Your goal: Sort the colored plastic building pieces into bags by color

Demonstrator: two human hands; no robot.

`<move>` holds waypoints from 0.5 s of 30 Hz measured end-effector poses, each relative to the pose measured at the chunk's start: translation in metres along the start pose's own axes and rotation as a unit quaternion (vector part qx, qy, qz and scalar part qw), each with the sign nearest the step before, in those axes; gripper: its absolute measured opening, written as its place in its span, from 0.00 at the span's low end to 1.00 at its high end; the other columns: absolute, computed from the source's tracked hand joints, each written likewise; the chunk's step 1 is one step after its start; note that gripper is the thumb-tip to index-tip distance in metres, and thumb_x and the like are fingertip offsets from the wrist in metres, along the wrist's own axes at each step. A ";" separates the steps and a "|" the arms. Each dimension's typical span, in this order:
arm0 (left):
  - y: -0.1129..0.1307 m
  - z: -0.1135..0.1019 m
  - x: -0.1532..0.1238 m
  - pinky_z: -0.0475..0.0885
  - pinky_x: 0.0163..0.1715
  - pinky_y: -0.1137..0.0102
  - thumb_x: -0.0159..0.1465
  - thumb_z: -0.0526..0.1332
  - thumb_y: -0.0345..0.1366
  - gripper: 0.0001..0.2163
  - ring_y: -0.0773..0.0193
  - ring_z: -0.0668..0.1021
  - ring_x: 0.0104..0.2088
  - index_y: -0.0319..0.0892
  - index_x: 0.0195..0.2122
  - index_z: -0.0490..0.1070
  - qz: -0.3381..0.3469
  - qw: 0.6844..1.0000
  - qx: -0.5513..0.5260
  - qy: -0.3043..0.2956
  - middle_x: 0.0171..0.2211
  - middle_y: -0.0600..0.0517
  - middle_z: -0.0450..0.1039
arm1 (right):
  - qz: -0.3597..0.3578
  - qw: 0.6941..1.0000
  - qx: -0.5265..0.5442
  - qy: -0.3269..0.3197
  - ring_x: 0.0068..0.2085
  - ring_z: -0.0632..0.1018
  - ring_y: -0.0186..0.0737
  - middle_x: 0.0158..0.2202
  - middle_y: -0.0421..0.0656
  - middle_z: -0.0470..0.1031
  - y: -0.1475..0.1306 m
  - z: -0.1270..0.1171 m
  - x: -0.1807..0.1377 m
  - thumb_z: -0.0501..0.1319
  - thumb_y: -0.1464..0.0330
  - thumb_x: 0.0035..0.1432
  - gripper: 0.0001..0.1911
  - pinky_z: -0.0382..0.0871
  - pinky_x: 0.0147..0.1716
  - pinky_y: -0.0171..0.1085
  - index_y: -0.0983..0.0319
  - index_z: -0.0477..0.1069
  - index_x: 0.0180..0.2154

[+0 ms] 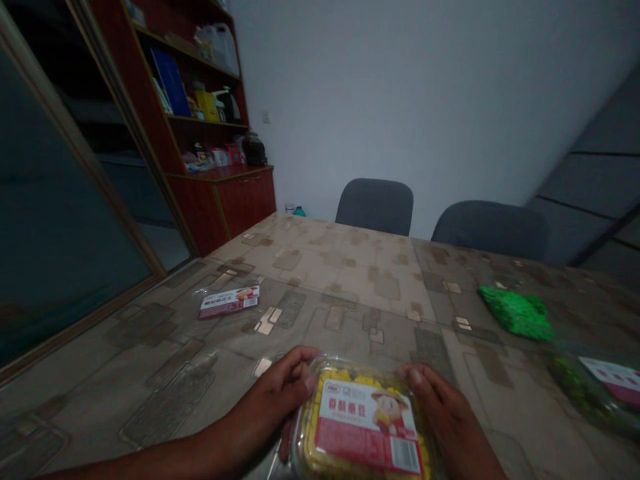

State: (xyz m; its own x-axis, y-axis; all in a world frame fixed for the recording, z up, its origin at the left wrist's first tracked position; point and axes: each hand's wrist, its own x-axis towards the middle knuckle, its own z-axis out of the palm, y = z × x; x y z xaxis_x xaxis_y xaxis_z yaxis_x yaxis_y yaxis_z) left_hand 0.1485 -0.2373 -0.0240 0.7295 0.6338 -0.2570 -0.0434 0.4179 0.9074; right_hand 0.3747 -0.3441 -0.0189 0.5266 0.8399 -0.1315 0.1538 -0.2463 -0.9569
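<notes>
L hand (287,383) & R hand (445,407) curled round clear box (365,427), yellow bits (391,385) inside, near edge cut off. 2nd box (613,380) w/ green bits (570,387): blurry, cropped far R.

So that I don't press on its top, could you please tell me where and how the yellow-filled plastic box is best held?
Probably by opposite sides of the plastic box, coming from left and right, as the left hand and right hand do now. It is broad and boxy, with the label facing up, so side grips leave most of the top uncovered.
</notes>
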 end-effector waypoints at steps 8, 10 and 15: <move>0.003 0.003 0.000 0.73 0.32 0.72 0.59 0.72 0.49 0.20 0.62 0.78 0.33 0.42 0.43 0.69 0.009 1.000 -0.021 0.017 0.33 0.52 0.72 | 0.029 0.999 0.029 -0.034 0.30 0.76 0.43 0.27 0.39 0.75 -0.006 -0.002 -0.004 0.54 0.39 0.59 0.28 0.72 0.30 0.35 0.58 0.70 0.31; 0.003 0.004 0.000 0.74 0.37 0.68 0.58 0.72 0.49 0.21 0.59 0.79 0.36 0.42 0.44 0.70 0.009 0.999 -0.023 0.021 0.34 0.51 0.73 | 0.041 0.997 0.044 -0.045 0.30 0.77 0.44 0.27 0.40 0.77 -0.006 -0.002 -0.003 0.53 0.39 0.60 0.29 0.72 0.31 0.37 0.58 0.71 0.32; 0.005 0.003 0.000 0.75 0.38 0.67 0.57 0.73 0.49 0.22 0.58 0.79 0.37 0.42 0.45 0.72 0.003 0.999 -0.033 0.022 0.35 0.51 0.73 | 0.053 0.996 0.065 -0.027 0.29 0.78 0.44 0.26 0.40 0.76 -0.003 0.001 -0.002 0.57 0.39 0.57 0.29 0.72 0.30 0.37 0.59 0.72 0.32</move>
State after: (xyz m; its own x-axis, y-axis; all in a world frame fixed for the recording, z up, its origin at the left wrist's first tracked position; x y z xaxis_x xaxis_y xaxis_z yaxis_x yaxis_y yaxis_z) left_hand 0.1509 -0.2372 -0.0187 0.6991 0.6630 -0.2677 -0.0937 0.4562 0.8849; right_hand 0.3722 -0.3449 -0.0157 0.4887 0.8376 -0.2442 -0.0111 -0.2740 -0.9617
